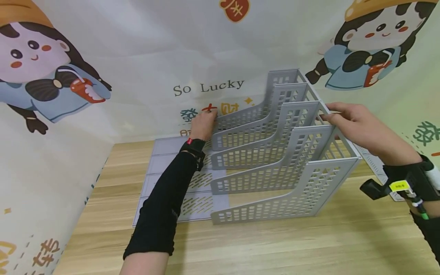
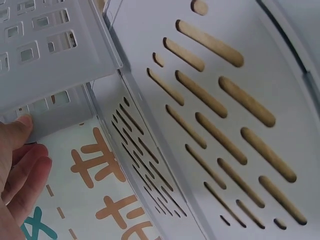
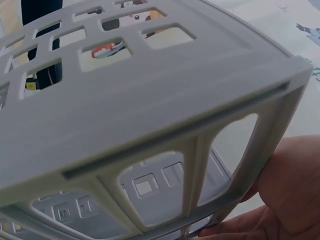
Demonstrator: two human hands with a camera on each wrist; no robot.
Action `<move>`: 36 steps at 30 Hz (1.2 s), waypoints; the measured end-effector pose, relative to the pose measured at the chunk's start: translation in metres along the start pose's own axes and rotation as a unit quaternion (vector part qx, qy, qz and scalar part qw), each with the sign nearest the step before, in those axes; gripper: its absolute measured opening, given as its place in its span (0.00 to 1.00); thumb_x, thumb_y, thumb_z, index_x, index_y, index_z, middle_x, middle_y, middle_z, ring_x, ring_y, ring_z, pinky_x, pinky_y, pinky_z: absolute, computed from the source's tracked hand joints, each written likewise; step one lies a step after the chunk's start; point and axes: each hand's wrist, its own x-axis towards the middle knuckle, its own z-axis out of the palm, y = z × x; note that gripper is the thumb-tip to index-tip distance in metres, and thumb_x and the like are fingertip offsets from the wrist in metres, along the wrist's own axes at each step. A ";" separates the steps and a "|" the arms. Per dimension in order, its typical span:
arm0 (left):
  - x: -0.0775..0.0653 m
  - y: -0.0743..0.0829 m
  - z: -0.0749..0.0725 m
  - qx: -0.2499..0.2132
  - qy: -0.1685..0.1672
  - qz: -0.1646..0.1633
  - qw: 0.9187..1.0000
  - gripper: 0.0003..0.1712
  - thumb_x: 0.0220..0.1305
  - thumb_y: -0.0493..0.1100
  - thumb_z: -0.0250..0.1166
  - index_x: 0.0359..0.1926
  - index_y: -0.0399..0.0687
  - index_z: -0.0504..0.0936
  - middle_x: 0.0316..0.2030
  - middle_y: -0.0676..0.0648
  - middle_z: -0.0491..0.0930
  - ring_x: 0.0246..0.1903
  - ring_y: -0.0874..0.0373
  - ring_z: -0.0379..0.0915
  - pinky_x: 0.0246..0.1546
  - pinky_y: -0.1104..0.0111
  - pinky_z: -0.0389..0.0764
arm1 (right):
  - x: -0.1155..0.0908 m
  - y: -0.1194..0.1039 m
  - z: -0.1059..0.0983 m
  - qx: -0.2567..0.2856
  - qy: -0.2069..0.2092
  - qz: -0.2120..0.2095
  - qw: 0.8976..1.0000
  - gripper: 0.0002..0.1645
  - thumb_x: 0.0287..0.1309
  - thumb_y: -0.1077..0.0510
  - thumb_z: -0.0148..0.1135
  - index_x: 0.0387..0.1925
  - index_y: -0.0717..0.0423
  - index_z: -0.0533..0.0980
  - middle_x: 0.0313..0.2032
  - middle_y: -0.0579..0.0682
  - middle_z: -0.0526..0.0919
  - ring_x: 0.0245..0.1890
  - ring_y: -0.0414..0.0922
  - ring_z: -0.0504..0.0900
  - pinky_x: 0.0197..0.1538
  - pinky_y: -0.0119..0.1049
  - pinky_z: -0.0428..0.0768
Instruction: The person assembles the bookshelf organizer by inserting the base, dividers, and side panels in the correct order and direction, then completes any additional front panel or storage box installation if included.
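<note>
A grey plastic file rack [image 1: 254, 183] with several perforated dividers stands upright on the table, its high backs to the right. Under and beside the dividers' low front ends is a flat light-grey slotted panel [image 1: 197, 204]. At the far divider's front end, my left hand [image 1: 203, 124] pinches the edge; in the left wrist view the thumb [image 2: 22, 122] presses on the divider's corner [image 2: 55, 112]. My right hand [image 1: 357, 126] grips the rack's tall back frame, its fingers partly hidden behind it. The right wrist view shows the back frame [image 3: 190, 185] close up.
The wooden table [image 1: 261, 248] stretches toward me. Another light-grey slotted piece [image 1: 374, 164] lies at the right, partly behind my right wrist. A printed cloth backdrop [image 1: 144, 57] rises behind and at both sides, close to the far divider.
</note>
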 end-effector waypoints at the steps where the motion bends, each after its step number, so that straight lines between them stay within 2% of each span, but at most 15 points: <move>1: 0.000 0.000 0.000 -0.001 0.001 -0.002 1.000 0.06 0.71 0.37 0.65 0.47 0.42 0.82 0.42 0.37 0.84 0.39 0.39 0.81 0.34 0.48 0.82 | 0.000 0.000 0.000 0.000 -0.001 0.000 1.000 0.29 0.79 0.53 0.40 0.71 0.66 0.65 0.53 0.67 0.81 0.48 0.58 0.81 0.54 0.57 0.76; 3: 0.001 0.001 0.002 -0.002 0.003 -0.005 1.000 0.07 0.71 0.38 0.65 0.47 0.43 0.82 0.42 0.37 0.84 0.39 0.39 0.81 0.34 0.48 0.82 | 0.001 0.001 -0.001 0.001 -0.003 -0.001 1.000 0.29 0.79 0.53 0.39 0.71 0.67 0.65 0.52 0.67 0.81 0.48 0.60 0.81 0.55 0.62 0.74; 13: 0.000 0.004 0.004 0.008 0.013 -0.010 1.000 0.07 0.71 0.40 0.66 0.45 0.43 0.81 0.41 0.37 0.84 0.36 0.38 0.81 0.30 0.47 0.82 | 0.000 0.002 -0.001 -0.002 -0.008 -0.006 1.000 0.29 0.79 0.54 0.39 0.71 0.67 0.64 0.53 0.68 0.81 0.49 0.62 0.82 0.56 0.65 0.74; 23: -0.004 -0.002 0.003 -0.008 0.025 0.012 1.000 0.07 0.70 0.40 0.67 0.45 0.42 0.81 0.40 0.38 0.84 0.35 0.38 0.81 0.31 0.47 0.82 | 0.001 0.000 -0.003 0.001 -0.014 -0.005 1.000 0.28 0.80 0.54 0.40 0.72 0.65 0.64 0.54 0.68 0.80 0.51 0.62 0.80 0.59 0.65 0.70; 30: -0.005 -0.005 0.001 -0.017 0.028 0.005 0.999 0.08 0.70 0.40 0.67 0.47 0.44 0.82 0.42 0.37 0.85 0.36 0.36 0.81 0.29 0.45 0.81 | 0.001 0.000 -0.003 -0.001 -0.012 -0.009 1.000 0.28 0.80 0.54 0.40 0.72 0.64 0.64 0.52 0.67 0.81 0.51 0.62 0.80 0.59 0.65 0.69; 36: -0.004 -0.004 0.004 -0.021 0.026 0.007 0.999 0.07 0.70 0.41 0.67 0.45 0.43 0.80 0.40 0.38 0.84 0.35 0.37 0.81 0.30 0.46 0.81 | 0.000 0.000 -0.003 0.000 -0.012 -0.004 1.000 0.28 0.80 0.54 0.40 0.72 0.64 0.64 0.53 0.67 0.81 0.51 0.62 0.80 0.59 0.65 0.69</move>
